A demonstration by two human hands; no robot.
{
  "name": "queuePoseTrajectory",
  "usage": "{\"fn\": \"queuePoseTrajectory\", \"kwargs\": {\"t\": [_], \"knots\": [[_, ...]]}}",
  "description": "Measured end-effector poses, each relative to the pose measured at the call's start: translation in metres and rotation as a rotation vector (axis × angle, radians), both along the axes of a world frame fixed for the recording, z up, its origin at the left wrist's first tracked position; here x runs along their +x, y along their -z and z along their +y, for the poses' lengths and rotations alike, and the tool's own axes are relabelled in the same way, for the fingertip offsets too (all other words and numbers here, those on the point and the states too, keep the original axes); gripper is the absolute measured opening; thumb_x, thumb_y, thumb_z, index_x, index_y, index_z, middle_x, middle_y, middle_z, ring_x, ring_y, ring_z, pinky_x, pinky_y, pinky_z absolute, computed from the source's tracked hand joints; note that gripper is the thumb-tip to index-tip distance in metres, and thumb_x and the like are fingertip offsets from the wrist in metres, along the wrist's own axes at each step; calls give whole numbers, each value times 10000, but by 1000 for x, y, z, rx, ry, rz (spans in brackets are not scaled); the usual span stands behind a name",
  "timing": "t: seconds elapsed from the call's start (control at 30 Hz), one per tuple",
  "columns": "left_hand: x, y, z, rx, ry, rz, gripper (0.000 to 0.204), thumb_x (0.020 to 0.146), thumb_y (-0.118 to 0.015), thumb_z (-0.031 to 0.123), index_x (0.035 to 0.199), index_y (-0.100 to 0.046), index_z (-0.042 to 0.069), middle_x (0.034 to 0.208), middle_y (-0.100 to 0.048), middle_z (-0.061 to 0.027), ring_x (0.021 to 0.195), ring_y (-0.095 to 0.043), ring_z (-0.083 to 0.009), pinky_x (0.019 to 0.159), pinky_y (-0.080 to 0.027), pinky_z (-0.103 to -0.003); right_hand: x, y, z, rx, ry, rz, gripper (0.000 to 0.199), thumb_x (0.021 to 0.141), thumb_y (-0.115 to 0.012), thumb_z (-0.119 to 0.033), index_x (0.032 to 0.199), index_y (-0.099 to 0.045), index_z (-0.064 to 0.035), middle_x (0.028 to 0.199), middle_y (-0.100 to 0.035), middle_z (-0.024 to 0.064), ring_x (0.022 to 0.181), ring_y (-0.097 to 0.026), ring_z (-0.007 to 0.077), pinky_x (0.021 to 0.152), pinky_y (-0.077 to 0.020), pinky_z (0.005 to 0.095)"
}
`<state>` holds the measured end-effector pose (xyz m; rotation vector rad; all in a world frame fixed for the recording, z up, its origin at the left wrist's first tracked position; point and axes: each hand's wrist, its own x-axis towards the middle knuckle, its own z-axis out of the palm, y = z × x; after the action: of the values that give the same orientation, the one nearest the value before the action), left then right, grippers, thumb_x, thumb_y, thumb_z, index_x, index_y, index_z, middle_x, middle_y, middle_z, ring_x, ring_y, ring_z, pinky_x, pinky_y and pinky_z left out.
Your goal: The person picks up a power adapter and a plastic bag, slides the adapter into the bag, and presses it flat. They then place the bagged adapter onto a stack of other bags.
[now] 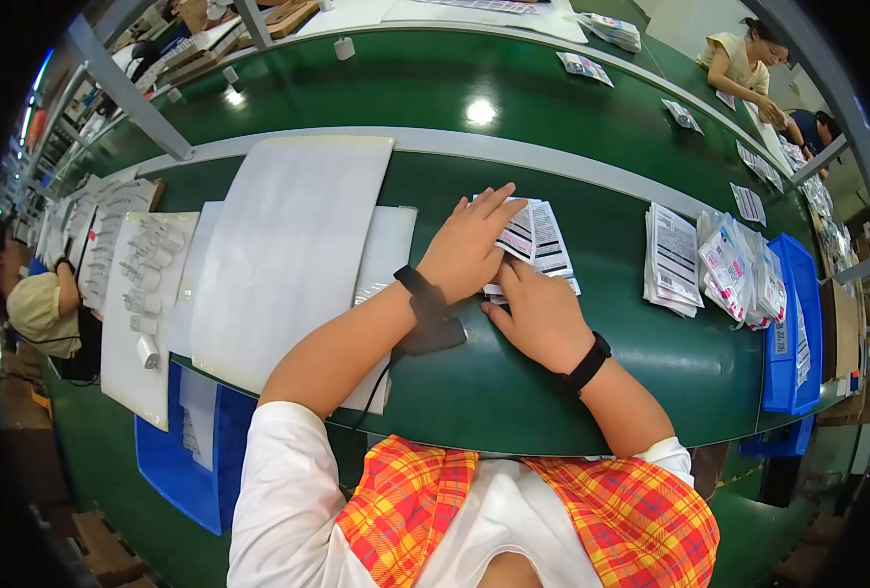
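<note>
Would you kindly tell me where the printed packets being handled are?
In the head view, the packets lie just right of centre on the green table, partly covered by the left hand and right hand.

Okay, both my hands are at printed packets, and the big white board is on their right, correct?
No: your left hand and right hand are at printed packets, but the big white board is on their left, not right, as the head view shows.

White printed slips [552,247] (dark-banded) lie overlapping and fanned, partly under the left hand [464,245].
</note>
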<state>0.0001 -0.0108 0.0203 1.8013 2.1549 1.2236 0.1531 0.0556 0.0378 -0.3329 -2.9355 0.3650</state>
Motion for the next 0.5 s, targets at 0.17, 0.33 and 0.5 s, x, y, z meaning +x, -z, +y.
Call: {"fn": "queuePoseTrajectory", "kwargs": {"t": [0.17, 0.33, 0.5], "knots": [[-12, 9, -4, -86, 189, 26, 396, 846, -451, 63, 1225, -566, 57, 1365, -513, -146, 1324, -416, -360, 1118, -278, -518, 1, 0, -5, -7, 8, -29, 468, 809, -696, -274, 1151, -517, -9, 1081, -596, 158, 735, -645, 309, 644, -518, 391], [-11, 5, -2, -85, 147, 9, 426, 789, -434, 4, 1181, -592, 59, 1307, -550, -153, 1286, -442, -351, 1103, -314, -464, 6, -3, -7, 43, -7, -27, 496, 820, -685, -279, 1196, -513, -5, 1166, -594, 174, 720, -644, 316, 653, -517, 393], [-15, 6, -3, -42, 133, -12, 405, 779, -441, -8, 1146, -601, 54, 1254, -579, -149, 1241, -474, -353, 1065, -366, -428, 11, -3, -12, 108, -44, -24, 550, 825, -682, -286, 1256, -515, 12, 1243, -583, 184, 785, -642, 309, 714, -508, 398]]}}
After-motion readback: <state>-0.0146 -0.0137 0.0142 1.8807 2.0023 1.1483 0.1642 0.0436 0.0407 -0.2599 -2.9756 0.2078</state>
